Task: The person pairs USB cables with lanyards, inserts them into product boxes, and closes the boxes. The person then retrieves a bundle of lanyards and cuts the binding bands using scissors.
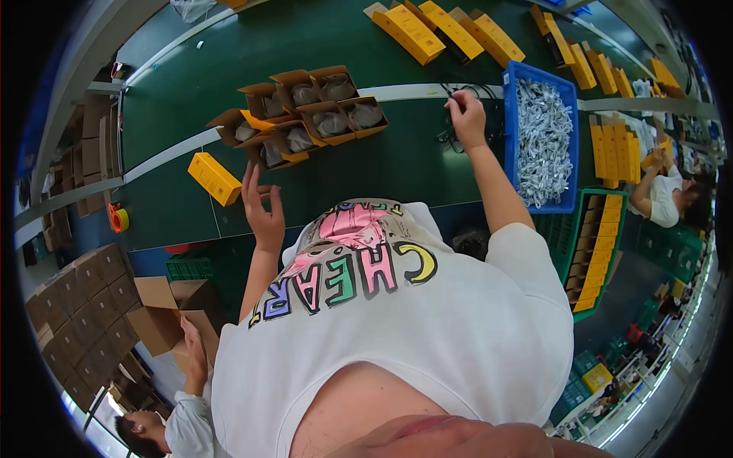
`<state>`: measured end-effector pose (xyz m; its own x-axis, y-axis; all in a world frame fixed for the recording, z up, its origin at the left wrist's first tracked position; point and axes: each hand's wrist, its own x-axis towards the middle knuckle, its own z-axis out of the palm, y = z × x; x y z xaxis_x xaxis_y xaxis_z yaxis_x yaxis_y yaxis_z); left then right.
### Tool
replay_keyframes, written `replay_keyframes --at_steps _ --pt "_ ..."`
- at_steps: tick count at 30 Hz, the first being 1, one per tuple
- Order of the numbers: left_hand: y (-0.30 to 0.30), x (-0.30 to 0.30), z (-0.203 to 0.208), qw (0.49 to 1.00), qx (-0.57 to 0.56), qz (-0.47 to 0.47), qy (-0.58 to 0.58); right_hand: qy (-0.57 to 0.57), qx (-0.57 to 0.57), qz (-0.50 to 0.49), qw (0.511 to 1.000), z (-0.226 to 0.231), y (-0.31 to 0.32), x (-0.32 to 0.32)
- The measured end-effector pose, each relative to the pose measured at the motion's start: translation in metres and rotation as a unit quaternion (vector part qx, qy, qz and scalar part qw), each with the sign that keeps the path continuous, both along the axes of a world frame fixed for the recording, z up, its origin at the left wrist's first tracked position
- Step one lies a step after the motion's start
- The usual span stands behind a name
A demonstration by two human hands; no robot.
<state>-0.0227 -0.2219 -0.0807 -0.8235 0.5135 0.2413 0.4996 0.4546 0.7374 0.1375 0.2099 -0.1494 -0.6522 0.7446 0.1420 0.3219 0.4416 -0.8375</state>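
My right hand (467, 118) is closed in a pinch on a thin black cable (447, 138), part of a loose pile of black cables on the green worktable (405, 172). My left hand (264, 216) has its fingers apart and holds nothing. It is just below a cluster of open cardboard boxes (374, 136), brown inside, several of them standing together. Inside each one a rounded item in a pale, see-through wrap (328, 124) shows; its kind is hidden. Left of that hand lies a closed yellow box (214, 179).
To the right of the cables stands a blue tray (561, 201) heaped with bundled white cables (542, 137). Yellow boxes (412, 34) lie at the far side. A green crate (561, 229) holds more boxes. One co-worker (187, 424) is at lower left, another (668, 195) at right.
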Motion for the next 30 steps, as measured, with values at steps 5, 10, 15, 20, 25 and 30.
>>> replay_keyframes --at_steps 5,10,15,20,25,30 --pt "0.068 0.031 0.039 0.991 0.109 -0.065 0.032 0.214 -0.335 0.023 0.917 0.154 0.057 0.026" --pt "0.174 0.021 0.11 0.958 0.166 -0.201 0.115 0.149 -0.164 0.107 0.969 0.285 0.055 0.062" --pt "0.306 0.067 0.185 0.901 0.26 -0.342 0.059 0.196 -0.217 0.259 0.92 0.325 0.015 0.031" --pt "0.319 0.09 0.183 0.741 0.203 -0.426 -0.478 0.373 -0.103 0.196 0.901 0.341 0.057 0.123" --pt "0.295 0.083 0.145 0.9 0.122 -0.31 -0.281 0.099 -0.088 -0.017 0.991 0.203 0.114 0.188" --pt "0.277 0.098 0.143 0.93 -0.037 -0.347 -0.116 -0.296 -0.035 -0.136 0.945 -0.018 0.157 0.233"
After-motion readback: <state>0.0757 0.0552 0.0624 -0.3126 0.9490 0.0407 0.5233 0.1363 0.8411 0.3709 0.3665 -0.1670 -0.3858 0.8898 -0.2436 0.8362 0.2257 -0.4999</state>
